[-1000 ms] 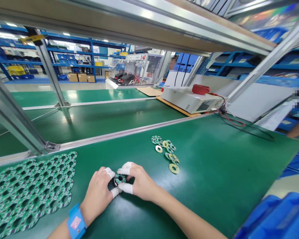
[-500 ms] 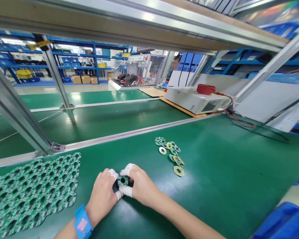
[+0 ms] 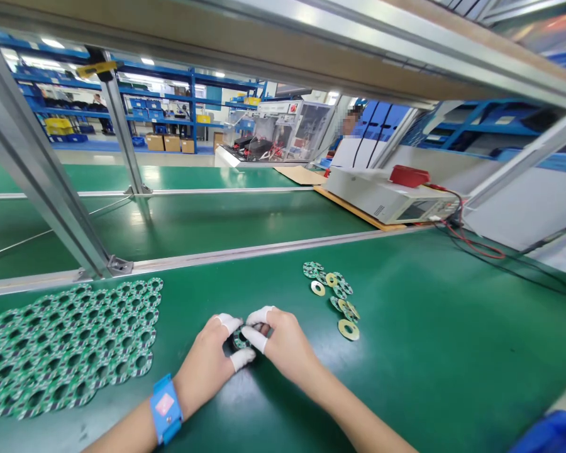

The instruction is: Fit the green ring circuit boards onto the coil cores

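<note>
Green ring board [image 3: 241,343]: between your hands.
Left hand [image 3: 208,353]: your thumb and forefinger hold its rim.
Right hand [image 3: 288,347]: your fingertips closed on it.

One ring [image 3: 238,338] is sitting between the left hand [image 3: 209,355] and right hand [image 3: 285,340]; on the counter [image 3: 429,333], ring rows [image 3: 82,347] are lying left, loose rings [image 3: 349,311] right.

From a camera on the wearer's head, we look forward and down over the green workbench [image 3: 429,327], with the left hand [image 3: 207,353] and right hand [image 3: 287,345] close above it and blue shelves [image 3: 193,106] far beyond it.
</note>
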Demonstrator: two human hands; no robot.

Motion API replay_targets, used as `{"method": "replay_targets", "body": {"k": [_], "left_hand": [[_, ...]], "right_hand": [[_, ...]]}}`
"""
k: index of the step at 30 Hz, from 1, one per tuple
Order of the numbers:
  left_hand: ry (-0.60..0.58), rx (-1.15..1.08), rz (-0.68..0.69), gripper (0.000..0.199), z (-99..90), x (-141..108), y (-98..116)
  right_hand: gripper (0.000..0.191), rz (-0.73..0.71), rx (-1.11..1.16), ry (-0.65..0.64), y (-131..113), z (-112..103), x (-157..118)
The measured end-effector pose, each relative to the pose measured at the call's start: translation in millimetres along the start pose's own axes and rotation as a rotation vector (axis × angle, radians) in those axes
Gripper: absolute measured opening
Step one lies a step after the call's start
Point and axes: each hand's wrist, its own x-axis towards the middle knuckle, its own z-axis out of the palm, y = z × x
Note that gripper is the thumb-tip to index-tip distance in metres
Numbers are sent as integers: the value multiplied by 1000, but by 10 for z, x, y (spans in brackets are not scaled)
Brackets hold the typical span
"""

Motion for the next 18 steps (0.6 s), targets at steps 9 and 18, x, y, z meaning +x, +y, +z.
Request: {"method": "replay_targets", "body": {"k": [9, 18], "left_hand": [[-5, -1, 56, 15, 20, -13, 52], [-51, 19, 17, 12, -16, 16, 126]], "right_hand": [[17, -30, -313, -29, -72, -3, -60], [14, -145, -105, -50, 46, 16, -40]]}}
